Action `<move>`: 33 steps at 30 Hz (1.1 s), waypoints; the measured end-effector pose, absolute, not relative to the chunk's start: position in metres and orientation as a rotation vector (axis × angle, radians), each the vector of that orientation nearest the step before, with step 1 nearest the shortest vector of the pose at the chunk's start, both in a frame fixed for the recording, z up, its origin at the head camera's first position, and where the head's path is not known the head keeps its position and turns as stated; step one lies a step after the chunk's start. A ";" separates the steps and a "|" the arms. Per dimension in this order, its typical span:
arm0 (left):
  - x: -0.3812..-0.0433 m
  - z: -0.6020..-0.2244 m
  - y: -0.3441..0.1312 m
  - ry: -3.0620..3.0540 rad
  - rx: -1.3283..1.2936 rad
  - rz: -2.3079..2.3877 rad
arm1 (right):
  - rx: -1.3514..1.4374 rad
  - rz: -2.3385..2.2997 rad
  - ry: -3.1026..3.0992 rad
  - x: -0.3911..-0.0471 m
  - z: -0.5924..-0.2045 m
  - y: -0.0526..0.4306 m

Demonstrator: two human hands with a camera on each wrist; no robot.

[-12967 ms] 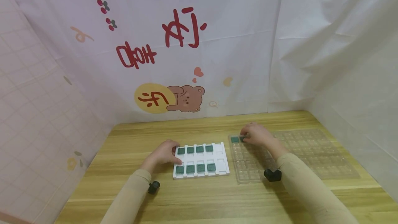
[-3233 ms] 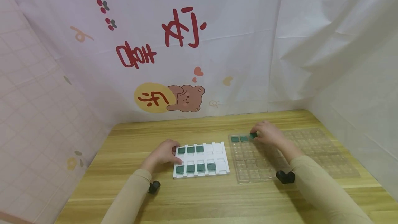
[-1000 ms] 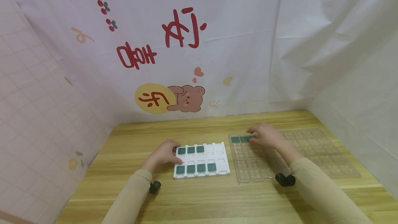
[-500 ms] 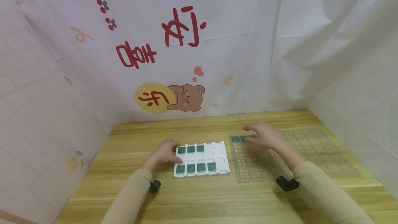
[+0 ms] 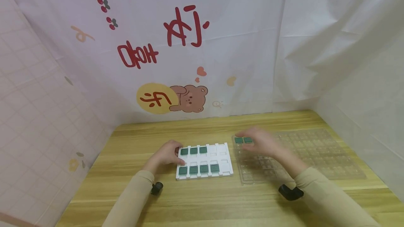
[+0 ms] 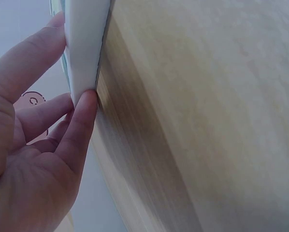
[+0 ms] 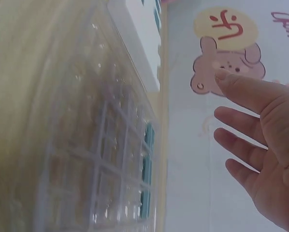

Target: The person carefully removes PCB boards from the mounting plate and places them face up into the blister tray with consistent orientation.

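My left hand (image 5: 167,153) grips the left end of a white foam tray (image 5: 204,157), thumb on top and fingers at its edge. In the left wrist view, the fingers (image 6: 84,113) press against the white tray's side. Green square chips with pin-like edges sit in it: three in the far row, such as this chip (image 5: 193,151), and several in the near row. My right hand (image 5: 260,143), blurred, hovers over a clear compartment tray (image 5: 247,171) with fingers apart, holding nothing. Three green chips (image 7: 147,169) lie along that tray's far row; the hand hides one in the head view.
The clear tray stretches right toward the table's right side, many compartments bare (image 5: 318,150). Both trays lie on a wood-grain table (image 5: 189,202), a narrow gap between them. A printed white curtain (image 5: 236,62) stands behind, with more cloth at both sides.
Since 13 seconds ago, one chip left the white tray's far row. My right hand placed it third in the clear tray, let go, and has moved left. My left hand stays put.
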State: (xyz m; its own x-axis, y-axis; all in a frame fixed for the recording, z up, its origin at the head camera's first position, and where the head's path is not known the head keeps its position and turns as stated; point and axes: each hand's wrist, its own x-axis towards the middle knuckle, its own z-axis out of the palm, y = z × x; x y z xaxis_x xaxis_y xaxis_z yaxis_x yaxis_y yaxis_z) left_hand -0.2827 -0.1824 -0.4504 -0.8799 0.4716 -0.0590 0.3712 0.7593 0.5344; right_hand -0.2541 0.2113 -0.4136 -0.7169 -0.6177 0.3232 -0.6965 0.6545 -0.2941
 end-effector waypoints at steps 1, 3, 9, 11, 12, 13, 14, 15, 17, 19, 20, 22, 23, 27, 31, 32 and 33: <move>-0.283 -0.450 -0.182 2.766 0.664 0.777 | 1.087 0.592 -2.672 -0.253 -0.414 0.210; -0.283 -0.450 -0.182 2.767 0.647 0.774 | 1.104 0.595 -2.662 -0.251 -0.416 0.206; -0.284 -0.449 -0.181 2.765 0.679 0.770 | 1.127 0.592 -2.667 -0.245 -0.424 0.194; -0.284 -0.449 -0.181 2.766 0.692 0.763 | 1.139 0.595 -2.673 -0.243 -0.427 0.190; -0.284 -0.449 -0.181 2.765 0.701 0.759 | 1.147 0.601 -2.678 -0.242 -0.428 0.187; -0.284 -0.449 -0.181 2.764 0.703 0.759 | 1.153 0.613 -2.687 -0.241 -0.428 0.185; -0.284 -0.449 -0.181 2.765 0.701 0.760 | 1.155 0.617 -2.695 -0.240 -0.429 0.182; -0.284 -0.449 -0.182 2.765 0.698 0.761 | 1.167 0.618 -2.690 -0.239 -0.431 0.180; -0.284 -0.450 -0.182 2.765 0.685 0.765 | 1.186 0.621 -2.688 -0.237 -0.432 0.176; -0.283 -0.450 -0.182 2.765 0.667 0.770 | 1.199 0.616 -2.686 -0.236 -0.434 0.171; -0.283 -0.450 -0.181 2.766 0.658 0.771 | 1.211 0.614 -2.677 -0.235 -0.435 0.169; -0.283 -0.450 -0.181 2.766 0.646 0.772 | 1.226 0.608 -2.667 -0.233 -0.435 0.164; -0.283 -0.450 -0.181 2.767 0.643 0.771 | 1.239 0.597 -2.658 -0.233 -0.436 0.161; -0.283 -0.450 -0.181 2.770 0.641 0.770 | 1.258 0.567 -2.674 -0.230 -0.436 0.150; -0.282 -0.450 -0.181 2.772 0.632 0.769 | 1.249 0.505 -2.726 -0.228 -0.435 0.140; -0.283 -0.450 -0.181 2.770 0.629 0.768 | 1.246 0.489 -2.739 -0.228 -0.434 0.138; -0.283 -0.450 -0.181 2.770 0.624 0.766 | 1.245 0.475 -2.750 -0.227 -0.434 0.136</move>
State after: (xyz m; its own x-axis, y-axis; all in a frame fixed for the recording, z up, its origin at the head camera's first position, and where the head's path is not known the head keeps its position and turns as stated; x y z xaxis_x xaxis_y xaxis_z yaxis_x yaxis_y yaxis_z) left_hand -0.2827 -0.1812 -0.4502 -0.8909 0.4474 -0.0779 0.3437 0.7765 0.5281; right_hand -0.2273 0.1362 -0.4339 -0.6648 -0.7188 0.2035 -0.7454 0.6201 -0.2446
